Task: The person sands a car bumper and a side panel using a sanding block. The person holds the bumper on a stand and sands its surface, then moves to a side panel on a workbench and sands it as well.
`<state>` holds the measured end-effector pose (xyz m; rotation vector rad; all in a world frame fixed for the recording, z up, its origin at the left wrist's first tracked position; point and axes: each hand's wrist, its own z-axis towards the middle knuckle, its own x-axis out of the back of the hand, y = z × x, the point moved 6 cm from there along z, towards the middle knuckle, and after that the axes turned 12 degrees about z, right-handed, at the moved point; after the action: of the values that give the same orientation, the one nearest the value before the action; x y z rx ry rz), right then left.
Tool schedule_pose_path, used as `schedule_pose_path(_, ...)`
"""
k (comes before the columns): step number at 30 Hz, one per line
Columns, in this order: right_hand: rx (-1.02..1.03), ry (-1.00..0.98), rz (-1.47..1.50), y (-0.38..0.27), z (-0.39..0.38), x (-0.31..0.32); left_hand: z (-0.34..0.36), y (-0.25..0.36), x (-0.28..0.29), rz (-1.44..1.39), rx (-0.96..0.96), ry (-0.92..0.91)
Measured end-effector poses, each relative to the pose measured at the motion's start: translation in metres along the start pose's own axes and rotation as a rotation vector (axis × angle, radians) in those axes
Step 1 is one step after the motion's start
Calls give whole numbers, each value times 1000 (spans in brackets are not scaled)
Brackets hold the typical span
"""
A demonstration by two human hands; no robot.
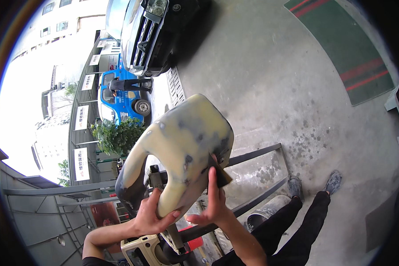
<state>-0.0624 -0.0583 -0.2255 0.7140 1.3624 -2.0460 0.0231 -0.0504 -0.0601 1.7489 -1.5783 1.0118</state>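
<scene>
A curved vehicle body panel [186, 133], blotched pale yellow and grey with dark spots, fills the middle of the head view. Two arms run down from its broad end with a gap between them. My left hand [150, 217] is closed round the lower end of the nearer arm, thumb on top. Against the panel's right edge, my right hand [215, 204] presses a folded dark sheet, apparently sandpaper [222, 177]. Its fingers lie stretched along the sheet and its thumb points left. The panel's underside and the sheet's contact face are hidden.
A dark metal frame [258, 153] runs beneath the panel. Right of it are a whitish bucket [274, 206] and my shoes [334, 181]. A beige plastic part [142, 250] lies below my left hand. Farther off are a black vehicle [142, 44], a blue truck [119, 106] and another person [131, 84].
</scene>
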Motion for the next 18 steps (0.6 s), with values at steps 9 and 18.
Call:
schedule_pose_path(9,-112,0,-27,3,-5,-5,-3,-2,-4,-20,10,-25)
schedule_pose_path(18,-203,41,51,-3,-8,-13,-2,4,-2,-15,-42,-3)
